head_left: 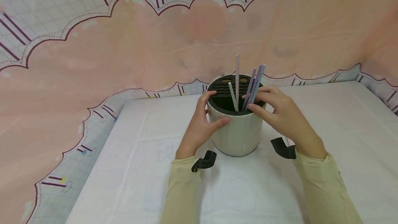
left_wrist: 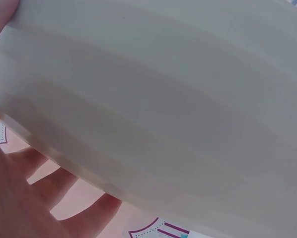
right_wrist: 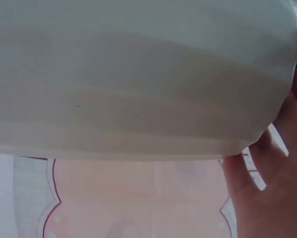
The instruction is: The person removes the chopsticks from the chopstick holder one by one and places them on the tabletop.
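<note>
A white round holder [head_left: 237, 136] with a dark top stands upright, its top split into a slotted half [head_left: 225, 86] and an open compartment. Several thin pastel chopsticks stand in that compartment: a pale green one [head_left: 233, 96], a taller pinkish one [head_left: 237, 75] and a purple-blue bunch [head_left: 256, 84] leaning right. My left hand [head_left: 202, 127] grips the holder's left side, thumb on the front wall, a finger over the rim. My right hand [head_left: 280, 110] is at the right rim, thumb and forefinger pinching the bunch. The white wall [left_wrist: 148, 109] fills most of both wrist views.
The holder stands on a white-covered table [head_left: 149, 168]. Behind and to the left hangs a peach cloth [head_left: 186, 44] with scalloped, striped borders. Black wrist bands [head_left: 205, 161] show at both beige sleeves.
</note>
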`<state>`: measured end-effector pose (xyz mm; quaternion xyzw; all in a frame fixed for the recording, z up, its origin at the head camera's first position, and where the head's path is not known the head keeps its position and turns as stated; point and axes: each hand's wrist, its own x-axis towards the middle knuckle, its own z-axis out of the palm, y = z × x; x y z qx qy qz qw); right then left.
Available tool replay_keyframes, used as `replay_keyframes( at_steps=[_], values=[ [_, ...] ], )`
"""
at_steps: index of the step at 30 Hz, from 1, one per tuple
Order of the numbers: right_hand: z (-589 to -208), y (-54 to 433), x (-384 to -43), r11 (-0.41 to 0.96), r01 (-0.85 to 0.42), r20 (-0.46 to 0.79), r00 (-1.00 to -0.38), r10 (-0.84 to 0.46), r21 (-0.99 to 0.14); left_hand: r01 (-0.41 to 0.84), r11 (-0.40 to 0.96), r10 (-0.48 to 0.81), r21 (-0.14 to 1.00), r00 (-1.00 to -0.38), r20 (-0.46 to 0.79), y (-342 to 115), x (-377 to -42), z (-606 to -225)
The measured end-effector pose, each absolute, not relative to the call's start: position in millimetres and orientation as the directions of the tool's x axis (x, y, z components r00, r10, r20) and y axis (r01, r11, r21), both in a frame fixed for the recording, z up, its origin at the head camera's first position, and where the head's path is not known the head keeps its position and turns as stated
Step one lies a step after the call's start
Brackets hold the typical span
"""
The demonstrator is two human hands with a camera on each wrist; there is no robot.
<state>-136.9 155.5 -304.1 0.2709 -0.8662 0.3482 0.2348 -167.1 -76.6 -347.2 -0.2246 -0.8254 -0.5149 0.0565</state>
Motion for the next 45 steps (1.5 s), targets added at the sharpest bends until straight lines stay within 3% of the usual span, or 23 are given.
replay_keyframes(
  at_steps=[5,14,20,25,31,39,45],
  values=[
    [-303,151,-136,0.615,-0.631,0.635,-0.728,-0.259,-0.473,0.425,0.361,0.304,0.830,-0.895,0.326,-80,-166,-347],
    [-301,147,-133,0.565,-0.547,0.704,-0.705,0.087,-0.618,0.435,0.347,0.324,0.831,-0.887,0.330,-80,-166,-348],
    [-300,148,-133,0.522,-0.552,0.714,-0.679,0.171,-0.650,0.439,0.355,0.325,0.825,-0.886,0.332,-77,-168,-347],
    [-286,147,-126,0.311,-0.662,0.730,-0.639,0.244,-0.682,0.436,0.355,0.320,0.827,-0.888,0.331,-75,-169,-347],
    [-274,156,-126,0.011,-0.788,0.731,-0.566,0.382,-0.616,0.416,0.363,0.308,0.834,-0.898,0.314,-75,-170,-347],
    [-277,180,-138,-0.118,-0.829,0.660,-0.513,0.549,-0.546,0.413,0.368,0.300,0.833,-0.901,0.314,-75,-171,-347],
    [-275,189,-140,-0.152,-0.834,0.632,-0.508,0.585,-0.530,0.408,0.372,0.297,0.834,-0.903,0.309,-73,-172,-346]
  ],
)
